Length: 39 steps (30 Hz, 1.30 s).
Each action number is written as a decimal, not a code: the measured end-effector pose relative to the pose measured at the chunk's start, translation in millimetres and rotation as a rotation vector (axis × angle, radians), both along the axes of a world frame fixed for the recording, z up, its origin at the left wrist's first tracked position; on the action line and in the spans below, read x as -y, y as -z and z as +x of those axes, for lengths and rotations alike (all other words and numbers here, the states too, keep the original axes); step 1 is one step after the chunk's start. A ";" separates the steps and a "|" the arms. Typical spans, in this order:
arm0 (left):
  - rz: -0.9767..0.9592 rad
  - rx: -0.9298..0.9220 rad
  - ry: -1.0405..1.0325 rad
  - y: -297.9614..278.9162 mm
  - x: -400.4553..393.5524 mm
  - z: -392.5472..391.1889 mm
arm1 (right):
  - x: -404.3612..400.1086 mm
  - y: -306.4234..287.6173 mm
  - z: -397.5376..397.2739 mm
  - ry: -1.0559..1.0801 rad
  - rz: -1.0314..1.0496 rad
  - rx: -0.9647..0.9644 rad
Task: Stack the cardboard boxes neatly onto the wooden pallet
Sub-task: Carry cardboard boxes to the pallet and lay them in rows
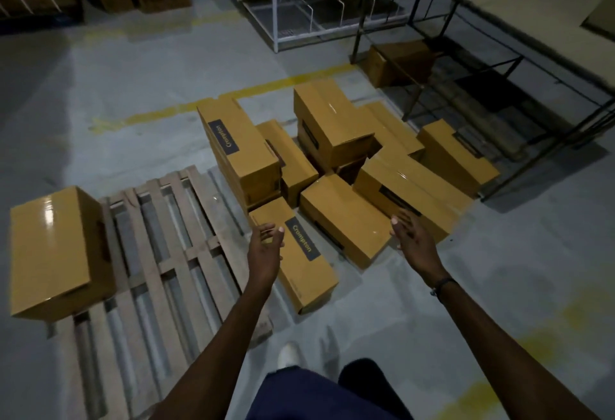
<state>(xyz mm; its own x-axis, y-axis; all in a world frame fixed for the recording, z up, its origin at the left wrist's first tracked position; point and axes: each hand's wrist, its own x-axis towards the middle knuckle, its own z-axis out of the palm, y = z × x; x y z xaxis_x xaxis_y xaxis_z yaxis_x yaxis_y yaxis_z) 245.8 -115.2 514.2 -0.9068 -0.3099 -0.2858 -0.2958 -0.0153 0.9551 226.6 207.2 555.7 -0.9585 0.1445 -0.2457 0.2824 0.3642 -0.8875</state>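
grey concrete floor [432, 303], wooden pallet [173, 253], scattered cardboard boxes [332, 133]

Both forearms were bare, with no sleeve in view on either. The right wrist carried a thin dark band [442, 285] with a small pale piece on its near left edge. The left hand [264, 246] and the right hand [411, 238] wore no gloves or rings. Near the bottom edge, dark navy trousers [299, 396] covered the legs, and a white shoe [289, 354] showed beyond them.
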 end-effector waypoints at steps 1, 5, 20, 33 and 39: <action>-0.015 0.011 -0.022 1.5 -7.8 -7.5 | -9.5 1.1 -13.7 -0.019 0.007 0.012; -0.069 0.045 -0.146 13.6 -26.2 -33.2 | -37.6 21.7 -68.4 -0.116 0.029 0.050; -0.096 0.287 -0.411 161.8 -65.8 -69.0 | -9.7 191.0 -191.4 -0.528 0.108 0.289; -0.179 0.253 -0.149 513.5 -52.6 -162.3 | 50.7 578.6 -251.7 -0.485 0.046 0.353; -0.388 0.233 0.089 611.0 -58.0 -183.5 | 54.5 676.7 -257.7 -0.450 0.027 0.402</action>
<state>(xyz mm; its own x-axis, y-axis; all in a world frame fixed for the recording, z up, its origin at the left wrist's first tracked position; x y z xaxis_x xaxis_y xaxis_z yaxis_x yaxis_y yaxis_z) 62.3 -57.2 -96.8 -0.8600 -0.3582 -0.3636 -0.4875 0.3656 0.7929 -31.1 152.7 -120.9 -0.7598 -0.2421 -0.6034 0.4070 0.5467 -0.7317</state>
